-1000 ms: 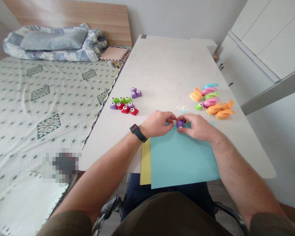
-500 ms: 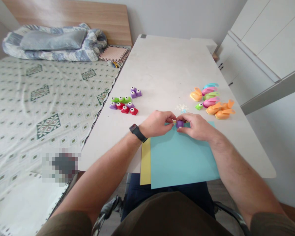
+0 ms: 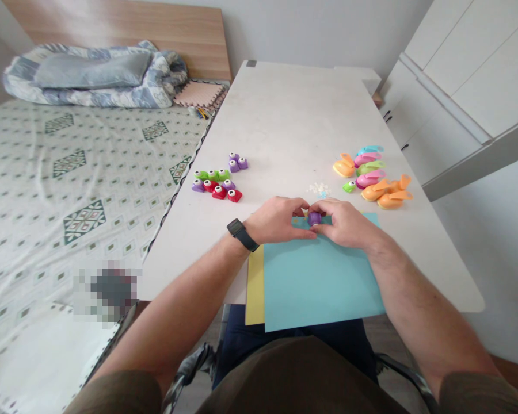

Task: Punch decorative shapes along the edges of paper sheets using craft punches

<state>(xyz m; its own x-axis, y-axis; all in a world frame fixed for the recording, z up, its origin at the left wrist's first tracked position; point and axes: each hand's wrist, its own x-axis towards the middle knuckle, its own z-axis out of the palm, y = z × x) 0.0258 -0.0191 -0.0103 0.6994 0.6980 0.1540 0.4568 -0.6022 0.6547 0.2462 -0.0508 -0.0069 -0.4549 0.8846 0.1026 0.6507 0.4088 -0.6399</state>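
My right hand [image 3: 343, 223] grips a small purple craft punch [image 3: 314, 219] between thumb and fingers, at the far edge of a light blue paper sheet [image 3: 319, 282]. Just left of the punch, my left hand [image 3: 276, 219] curves toward it, its thumb and forefinger apart and their tips close to the right hand's. Whether the left fingertips touch the punch I cannot tell. Small yellow spots [image 3: 296, 221] show along the blue sheet's far edge. Under the blue sheet lies a yellow sheet [image 3: 255, 284], sticking out on the left. Beyond the hands is a pile of tiny pale paper bits [image 3: 319, 189].
On the left of the white table [image 3: 293, 115] stand several purple, green and red punches [image 3: 218, 192]. Larger lever punches [image 3: 370, 179] in orange, pink, green and blue cluster on the right, beside a small green punch [image 3: 349, 186]. A bed [image 3: 125, 149] adjoins the left side.
My left thumb has stretched out to the right, below the purple punch, and the left fingers have spread from a pinch. The right hand keeps its hold, with the punch shifted very slightly left.
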